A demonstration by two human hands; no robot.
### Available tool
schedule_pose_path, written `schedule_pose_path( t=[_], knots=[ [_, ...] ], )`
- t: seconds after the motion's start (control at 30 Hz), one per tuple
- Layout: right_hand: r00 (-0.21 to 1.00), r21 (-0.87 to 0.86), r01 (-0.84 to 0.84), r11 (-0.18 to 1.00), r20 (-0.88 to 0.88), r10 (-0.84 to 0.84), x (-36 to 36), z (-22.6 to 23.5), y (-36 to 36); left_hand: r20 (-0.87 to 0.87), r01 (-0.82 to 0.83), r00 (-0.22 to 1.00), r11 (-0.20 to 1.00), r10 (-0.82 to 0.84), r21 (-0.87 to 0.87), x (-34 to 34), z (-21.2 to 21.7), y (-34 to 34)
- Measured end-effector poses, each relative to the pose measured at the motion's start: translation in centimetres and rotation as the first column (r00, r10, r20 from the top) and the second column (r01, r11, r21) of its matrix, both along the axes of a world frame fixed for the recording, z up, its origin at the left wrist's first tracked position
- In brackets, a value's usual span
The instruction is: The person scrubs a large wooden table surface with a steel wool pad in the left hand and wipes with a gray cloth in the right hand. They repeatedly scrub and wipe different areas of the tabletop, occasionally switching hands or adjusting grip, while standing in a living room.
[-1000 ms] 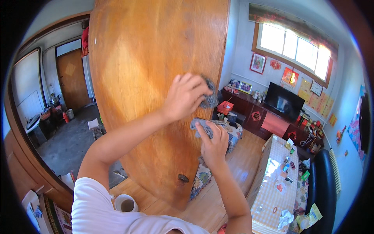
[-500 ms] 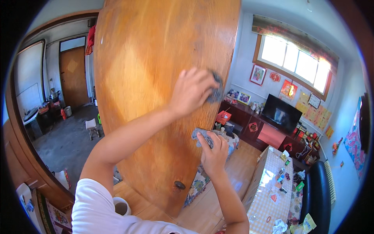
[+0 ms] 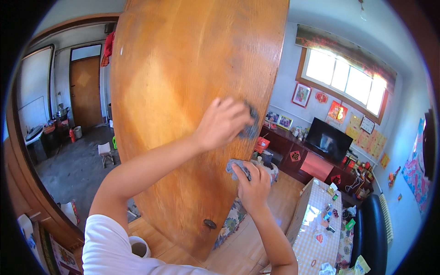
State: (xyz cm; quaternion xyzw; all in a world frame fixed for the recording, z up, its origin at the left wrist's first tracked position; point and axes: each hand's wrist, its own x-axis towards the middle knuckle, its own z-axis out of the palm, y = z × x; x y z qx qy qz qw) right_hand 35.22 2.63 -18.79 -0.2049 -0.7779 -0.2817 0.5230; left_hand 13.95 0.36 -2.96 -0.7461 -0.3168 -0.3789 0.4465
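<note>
A tall brown wooden door (image 3: pixel 183 68) stands in front of me, its grain showing and a round dark knob (image 3: pixel 210 223) low on its face. My left hand (image 3: pixel 223 123), a little blurred, presses a dark grey rag (image 3: pixel 250 121) flat against the wood near the right edge. Lower down, beside that same edge, my right hand (image 3: pixel 255 188) grips a lighter grey cloth (image 3: pixel 233 168), bunched between thumb and fingers. The cloth touches or nearly touches the door; I cannot tell which.
A white bucket (image 3: pixel 139 247) with murky liquid stands on the floor near my left side. At right is a long table with a checked cloth (image 3: pixel 302 247) and small items, beside a black sofa (image 3: pixel 373 224). A cabinet with a television (image 3: pixel 327 140) lies beyond.
My left hand has slid down the door a short way with the dark rag. The right hand keeps its grip on the grey cloth and sits slightly lower in view.
</note>
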Motion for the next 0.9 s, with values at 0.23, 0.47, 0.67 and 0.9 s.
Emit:
schedule_pose_path(
  t=[0.23, 0.47, 0.67, 0.9],
  knots=[
    [1.0, 0.04, -0.018, 0.999, 0.025, 0.017, 0.0, -0.1, 0.1, 0.35, 0.027, 0.933, 0.986, -0.083, 0.162, 0.5, 3.5, 1.1],
    [0.997, 0.079, -0.011, 0.997, 0.08, 0.005, 0.8, 1.2, -0.2, -0.027, 0.125, 0.992, 0.992, -0.125, 0.003, -2.8, -0.4, 0.4],
    [0.99, 0.109, 0.027, 0.994, 0.135, -0.042, 0.3, 9.8, -0.4, 0.454, 0.207, 0.858, 0.971, -0.24, 0.121, -3.4, 5.0, 1.8],
    [0.981, 0.405, 0.194, 0.894, -0.077, -0.178, -0.5, 27.4, 2.3, 0.697, 0.525, 0.65, 0.842, -0.302, -0.124, -4.5, -6.9, -0.9]
  ],
)
